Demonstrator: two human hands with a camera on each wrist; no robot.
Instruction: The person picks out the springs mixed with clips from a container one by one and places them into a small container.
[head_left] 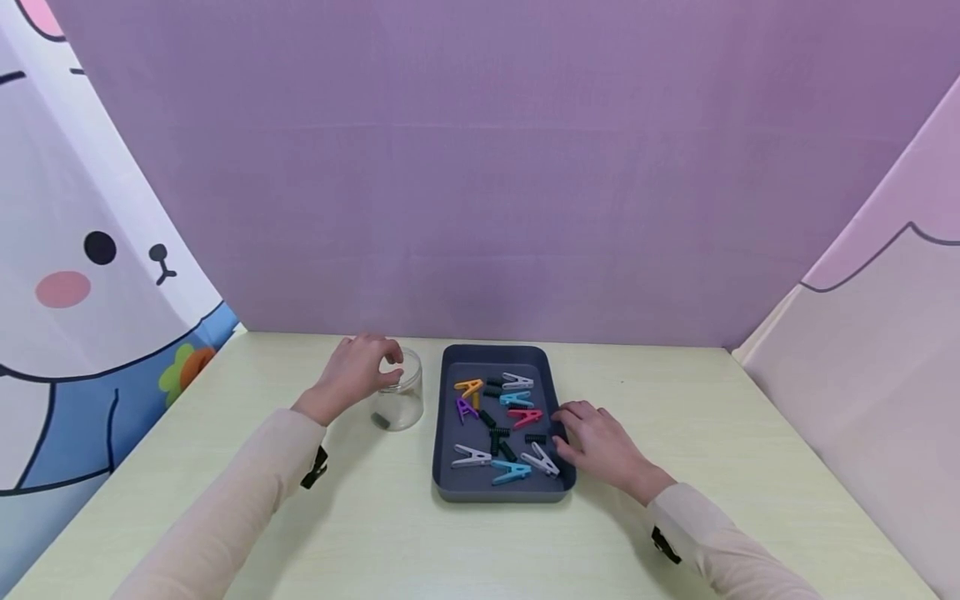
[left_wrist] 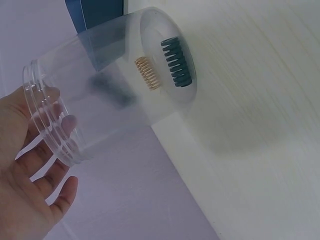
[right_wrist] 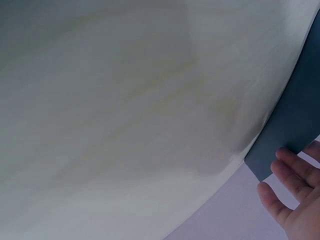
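Note:
My left hand [head_left: 360, 372] is over the mouth of a clear jar [head_left: 406, 407], its thumb and forefinger parted at the threaded rim. In the left wrist view, a dark green spring [left_wrist: 177, 62] and a smaller orange spring [left_wrist: 147, 73] lie at the jar's bottom. A blurred dark shape [left_wrist: 112, 91] shows midway inside the jar, beyond the fingertips. My right hand [head_left: 602, 443] rests against the right side of a dark grey tray [head_left: 498, 496], fingers loosely bent at its edge. Several dark springs [head_left: 487, 419] lie in that tray among the clothespins.
Clothespins in the tray include an orange one [head_left: 468, 387], a purple one [head_left: 465, 409], a red one [head_left: 525, 416], and several white and light blue ones. The pale table [head_left: 660, 392] meets a purple cloth backdrop [head_left: 487, 208] behind the tray. Printed cloth [head_left: 112, 350] hangs at left.

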